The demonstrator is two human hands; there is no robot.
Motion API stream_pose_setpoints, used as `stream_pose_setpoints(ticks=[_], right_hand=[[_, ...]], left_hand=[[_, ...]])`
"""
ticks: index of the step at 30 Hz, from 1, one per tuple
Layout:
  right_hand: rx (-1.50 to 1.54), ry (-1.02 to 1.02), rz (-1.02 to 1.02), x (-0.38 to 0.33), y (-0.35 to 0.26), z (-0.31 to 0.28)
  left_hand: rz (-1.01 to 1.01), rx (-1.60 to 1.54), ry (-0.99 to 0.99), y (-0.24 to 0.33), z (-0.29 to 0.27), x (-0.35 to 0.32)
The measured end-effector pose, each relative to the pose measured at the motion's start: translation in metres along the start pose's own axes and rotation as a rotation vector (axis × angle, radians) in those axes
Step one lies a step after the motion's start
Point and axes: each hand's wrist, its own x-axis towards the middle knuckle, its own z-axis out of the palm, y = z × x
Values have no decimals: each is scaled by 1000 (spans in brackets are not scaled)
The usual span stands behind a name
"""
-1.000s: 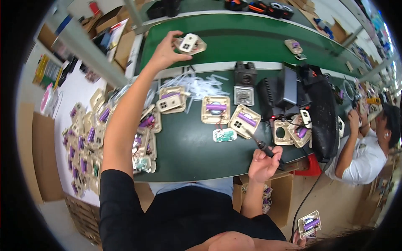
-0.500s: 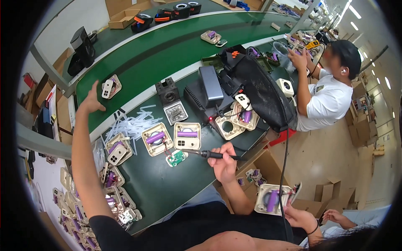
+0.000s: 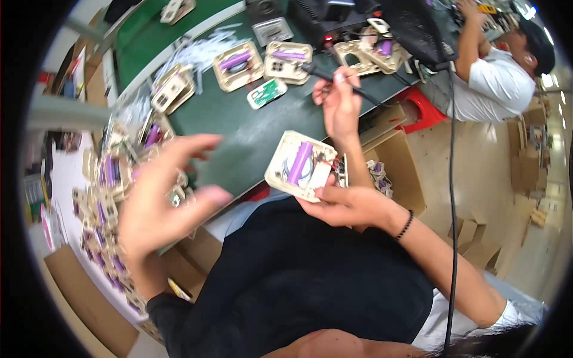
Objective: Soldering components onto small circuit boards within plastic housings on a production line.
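Observation:
My right hand (image 3: pixel 341 104) grips a black soldering iron (image 3: pixel 367 95) like a pen, its front end over a cream casing (image 3: pixel 286 70) with a purple battery cell. Beside that lies another open casing (image 3: pixel 237 67) with a purple cell. A green circuit board (image 3: pixel 267 93) on a white backing rests in front of both. My left hand (image 3: pixel 170 194), blurred, is empty with fingers apart, above the table's left edge near piled casings. Just in front of my body, another person's hand (image 3: pixel 349 203) with a dark beaded bracelet holds a cream casing (image 3: pixel 292 154) with a purple cell and wires.
White strips (image 3: pixel 200 52) lie behind the casings. Casings with purple cells (image 3: pixel 107 209) are heaped at left. A black station with a red light (image 3: pixel 328 38) stands at the back. At right are a hanging cable (image 3: pixel 452 179), a red stool (image 3: pixel 425 110) and a person in white (image 3: pixel 501 83).
My view has tipped downward. My left hand has come back from the green belt toward my body. The other person's hand has brought the casing in from the right. My right hand keeps the soldering iron.

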Motion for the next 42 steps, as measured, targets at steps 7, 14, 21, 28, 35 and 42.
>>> stream_pose_setpoints(ticks=[7, 14, 21, 28, 35, 42], right_hand=[[-42, 12, -51, -7, -5, -3], [-50, -10, -23, -10, -4, -6], [-71, -26, -28, -9, -5, -6], [-2, -6, -24, -5, -6, -6], [29, -12, 11, -7, -7, -7], [44, -49, 30, -8, -9, -9]], left_hand=[[21, 78, 197, -40, 129, -18], [32, -32, 429, -79, 135, -9], [124, 132, 326, -92, 128, 2], [248, 237, 330, -82, 154, 11], [202, 374, 290, -83, 155, 16], [196, 475, 208, -95, 112, 2]])
